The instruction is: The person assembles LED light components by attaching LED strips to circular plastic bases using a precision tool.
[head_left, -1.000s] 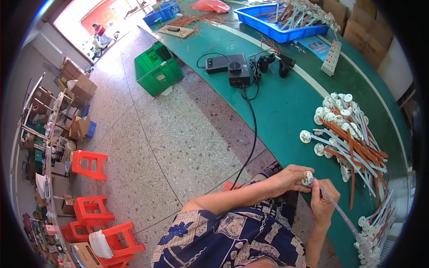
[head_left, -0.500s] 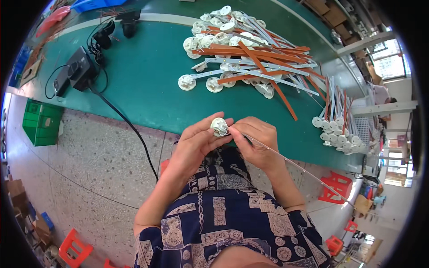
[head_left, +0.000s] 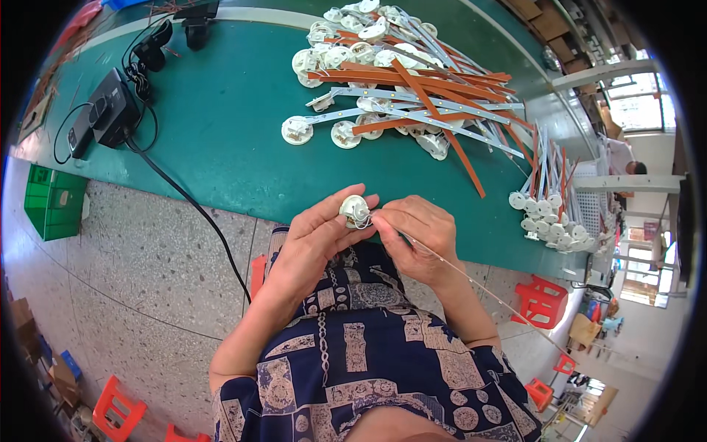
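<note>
Between the thumb and fingers of my left hand (head_left: 318, 228) is a round white lamp end cap (head_left: 355, 209), its inner side with thin white wires turned up. My right hand (head_left: 421, 234) pinches the near end of a long, narrow LED strip (head_left: 471, 278) close to the cap. The strip runs out past my right forearm toward the lower right. White wires bridge the small gap between cap and strip. Both hands are in front of my body, at the table's near edge. The fingertips partly hide where the wires join.
On the green table (head_left: 221, 132) lies a heap of LED strips with white caps (head_left: 368, 121), some strips orange-backed. A second bundle (head_left: 549, 217) sits at the right. A black power box (head_left: 110, 110) with cables stands at the left; one cable (head_left: 213, 221) hangs down. A green crate (head_left: 55, 202) and red stools (head_left: 118, 405) are on the floor.
The view has shifted slightly, so the table things appear further left. Both hands keep their hold; the cap is tilted a little differently and the strip's far end hangs slightly lower.
</note>
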{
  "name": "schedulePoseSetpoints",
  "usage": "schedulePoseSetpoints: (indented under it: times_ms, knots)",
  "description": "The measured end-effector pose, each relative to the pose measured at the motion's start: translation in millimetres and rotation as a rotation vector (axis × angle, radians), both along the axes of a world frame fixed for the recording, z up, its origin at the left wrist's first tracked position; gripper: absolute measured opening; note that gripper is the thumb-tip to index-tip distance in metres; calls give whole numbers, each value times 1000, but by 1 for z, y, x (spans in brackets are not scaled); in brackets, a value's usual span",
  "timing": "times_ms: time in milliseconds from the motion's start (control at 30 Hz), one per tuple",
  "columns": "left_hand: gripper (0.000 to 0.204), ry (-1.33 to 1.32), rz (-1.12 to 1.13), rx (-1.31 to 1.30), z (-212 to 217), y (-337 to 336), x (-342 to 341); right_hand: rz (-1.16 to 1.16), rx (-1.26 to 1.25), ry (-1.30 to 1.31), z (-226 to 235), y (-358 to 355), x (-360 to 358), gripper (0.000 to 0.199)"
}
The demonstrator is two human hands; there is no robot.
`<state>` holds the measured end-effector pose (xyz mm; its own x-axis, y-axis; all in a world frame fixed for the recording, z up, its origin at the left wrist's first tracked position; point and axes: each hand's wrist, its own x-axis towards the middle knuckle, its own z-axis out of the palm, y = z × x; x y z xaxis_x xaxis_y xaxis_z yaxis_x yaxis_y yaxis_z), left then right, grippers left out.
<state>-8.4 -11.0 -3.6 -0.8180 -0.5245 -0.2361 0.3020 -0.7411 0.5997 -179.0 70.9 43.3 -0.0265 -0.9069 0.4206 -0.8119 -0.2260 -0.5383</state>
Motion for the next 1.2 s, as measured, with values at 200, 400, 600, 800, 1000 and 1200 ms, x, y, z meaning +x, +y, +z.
schedulePoseSetpoints:
  times_ms: [200, 400, 600, 800, 1000, 1200]
  knots:
    - [45, -25, -25, -50, 4, -2, 1, 32, -2, 12, 0, -1, -3, 7]
    - [46, -18, -27, -87, 1, -1, 0, 14, 43, 3, 4, -3, 1, 7]
    - [45, -1, -12, -84, -3, -1, 0, 29, 100, 2, 13, -12, 0, 5]
    - [45, -25, 13, -48, 0, 1, 1, 11, 278, -58, 24, -19, 3, 6]
    - [46, 67, -13, 71, -4, -3, 2, -11, 345, -77, 21, -32, -9, 24]
    - [59, 113, 49, 78, 8, 0, -8, -80, 386, -153, 49, -31, 3, 36]
